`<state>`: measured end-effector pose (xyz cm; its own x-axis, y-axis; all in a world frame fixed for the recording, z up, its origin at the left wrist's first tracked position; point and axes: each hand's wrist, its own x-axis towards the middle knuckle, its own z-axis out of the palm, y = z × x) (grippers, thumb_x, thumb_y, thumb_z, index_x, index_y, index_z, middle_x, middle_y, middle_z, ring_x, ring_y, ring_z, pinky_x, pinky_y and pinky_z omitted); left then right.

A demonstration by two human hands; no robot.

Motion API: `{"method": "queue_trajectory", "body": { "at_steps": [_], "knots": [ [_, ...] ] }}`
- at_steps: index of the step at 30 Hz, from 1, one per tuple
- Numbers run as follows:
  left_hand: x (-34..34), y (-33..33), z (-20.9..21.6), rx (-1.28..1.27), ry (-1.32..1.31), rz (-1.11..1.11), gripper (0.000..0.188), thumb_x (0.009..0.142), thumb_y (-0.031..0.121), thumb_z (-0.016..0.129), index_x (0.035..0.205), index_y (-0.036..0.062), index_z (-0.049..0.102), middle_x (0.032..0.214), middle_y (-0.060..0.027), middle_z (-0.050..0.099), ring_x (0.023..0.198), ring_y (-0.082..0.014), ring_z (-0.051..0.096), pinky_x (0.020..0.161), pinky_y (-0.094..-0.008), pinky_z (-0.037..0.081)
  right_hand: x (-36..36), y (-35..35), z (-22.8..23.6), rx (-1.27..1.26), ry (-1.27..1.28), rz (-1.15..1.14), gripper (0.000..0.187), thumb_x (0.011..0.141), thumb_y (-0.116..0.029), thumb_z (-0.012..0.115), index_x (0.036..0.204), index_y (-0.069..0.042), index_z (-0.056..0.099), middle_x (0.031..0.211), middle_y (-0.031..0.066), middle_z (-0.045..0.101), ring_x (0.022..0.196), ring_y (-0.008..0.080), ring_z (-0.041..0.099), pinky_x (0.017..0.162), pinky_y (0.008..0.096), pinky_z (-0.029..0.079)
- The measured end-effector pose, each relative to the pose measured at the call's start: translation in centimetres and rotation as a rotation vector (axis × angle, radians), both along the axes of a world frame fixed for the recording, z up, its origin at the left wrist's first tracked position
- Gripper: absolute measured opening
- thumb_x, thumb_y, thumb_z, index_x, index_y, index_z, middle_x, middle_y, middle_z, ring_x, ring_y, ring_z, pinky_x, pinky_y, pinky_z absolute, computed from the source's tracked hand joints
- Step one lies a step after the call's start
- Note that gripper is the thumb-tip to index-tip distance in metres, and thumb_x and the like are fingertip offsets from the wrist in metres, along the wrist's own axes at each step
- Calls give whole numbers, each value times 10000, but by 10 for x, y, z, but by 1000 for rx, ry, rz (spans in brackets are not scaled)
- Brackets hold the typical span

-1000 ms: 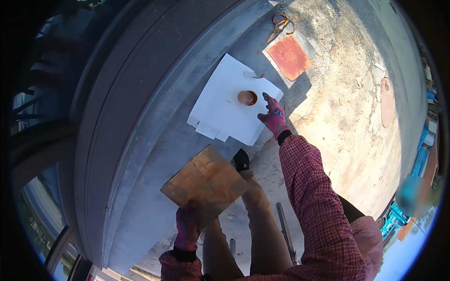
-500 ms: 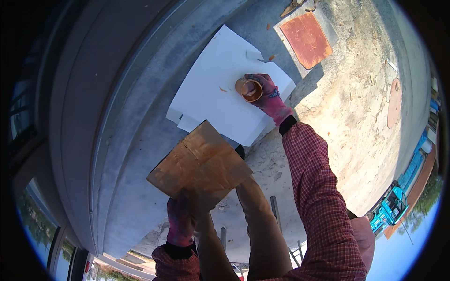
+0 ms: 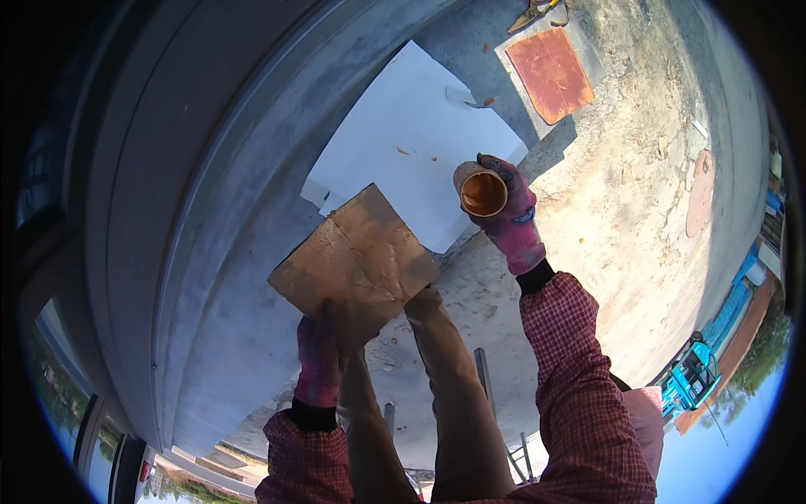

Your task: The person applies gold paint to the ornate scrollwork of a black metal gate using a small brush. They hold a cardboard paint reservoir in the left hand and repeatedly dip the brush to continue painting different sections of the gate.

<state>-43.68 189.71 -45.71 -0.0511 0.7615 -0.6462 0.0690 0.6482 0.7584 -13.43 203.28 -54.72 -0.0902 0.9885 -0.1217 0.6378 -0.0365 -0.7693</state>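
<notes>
My left hand [image 3: 319, 361], in a stained pink glove, grips the lower edge of a square brown board [image 3: 353, 260], its face patchy and copper-coloured. The board is held above my legs, tilted. My right hand [image 3: 514, 220], gloved in pink with dark smudges on the fingertips, is closed around a copper-brown cup [image 3: 483, 195]. The cup's round mouth faces me, and its inside is brown and glossy. Behind both hands lies a large white sheet [image 3: 403, 126] on the ground, with small brown specks on it. The board covers its lower left part.
At the far right a reddish-brown panel [image 3: 551, 76] lies on a pale piece on the ground. A brown item [image 3: 531, 15] sits beyond it. A pale wall ledge [image 3: 201, 252] curves along the left. A turquoise vehicle [image 3: 690, 374] stands in the distance at right.
My right hand has drawn the cup toward me and to the right, away from above the white sheet. The board in my left hand has risen slightly and turned a little.
</notes>
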Motion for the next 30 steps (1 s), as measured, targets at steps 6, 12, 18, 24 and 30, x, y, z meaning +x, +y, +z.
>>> {"method": "queue_trajectory", "body": {
  "at_steps": [6, 12, 18, 24, 30],
  "knots": [
    [18, -1, -29, -63, -318, 270, 458, 879, 226, 605, 1242, -18, 471, 1160, -154, 570, 1002, -311, 591, 814, -411, 497, -6, 4, 61, 81, -37, -73, 696, 617, -63, 822, 1206, -50, 452, 1155, 103, 577, 1035, 213, 593, 877, 307, 508],
    [62, 40, -12, -348, -553, 428, 362, 892, 227, 574, 1178, 11, 523, 1048, -56, 578, 937, -154, 566, 809, -303, 473, 0, -13, 107, 156, -203, -14, 735, 494, -93, 836, 1133, -96, 472, 1120, 102, 566, 1005, 281, 566, 832, 372, 487],
    [86, 29, -37, -256, -667, 382, 369, 879, 255, 614, 1169, 38, 549, 1028, -31, 584, 925, -128, 547, 812, -292, 453, -1, -24, 129, 255, -348, 145, 710, 524, -150, 815, 1140, -117, 464, 1106, 109, 564, 966, 319, 548, 803, 422, 457],
    [92, 22, -47, -247, -659, 354, 370, 877, 281, 632, 1153, 41, 577, 1008, -5, 596, 914, -99, 535, 815, -264, 434, -7, -30, 135, 249, -461, 184, 672, 530, -195, 805, 1119, -124, 490, 1104, 89, 565, 982, 308, 543, 824, 426, 441],
    [95, 18, -55, -171, -641, 361, 310, 895, 184, 613, 1156, 24, 572, 1030, -9, 593, 927, -93, 535, 828, -246, 432, -14, -28, 140, 243, -519, 205, 643, 540, -209, 801, 1106, -124, 508, 1095, 80, 565, 989, 301, 538, 826, 423, 436]
  ]
}}
